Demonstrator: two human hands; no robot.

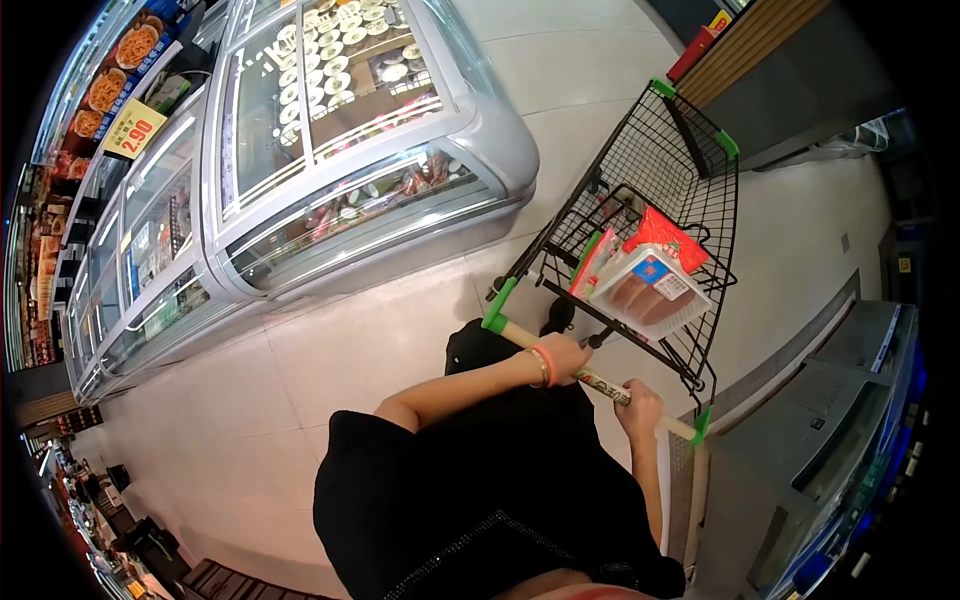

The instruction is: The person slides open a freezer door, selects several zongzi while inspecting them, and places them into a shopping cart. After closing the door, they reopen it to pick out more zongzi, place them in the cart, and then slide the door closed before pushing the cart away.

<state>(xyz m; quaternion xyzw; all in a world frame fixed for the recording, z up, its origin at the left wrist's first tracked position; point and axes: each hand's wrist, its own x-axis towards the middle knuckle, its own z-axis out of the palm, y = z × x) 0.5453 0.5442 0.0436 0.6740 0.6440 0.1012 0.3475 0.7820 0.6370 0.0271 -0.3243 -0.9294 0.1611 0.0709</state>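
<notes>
A black wire shopping cart (722,250) with green corner pieces stands in front of me. Both of my hands are closed round its pale handlebar (602,384). My left hand (561,356), with a pink band and a bracelet at the wrist, grips the bar left of its middle. Further right along the bar is my right hand (641,411). Inside the cart lies a clear-lidded tray of brown food (645,295) with a white and blue label. A red package (668,240) sits behind it, and a red and green package (592,262) rests at its left.
A glass-topped freezer (480,150) holding rows of round-lidded tubs stands on the left. More freezer cases and a yellow price sign (134,128) line the far left. Close on my right is a grey cabinet (830,430). Tiled floor (300,370) runs between them.
</notes>
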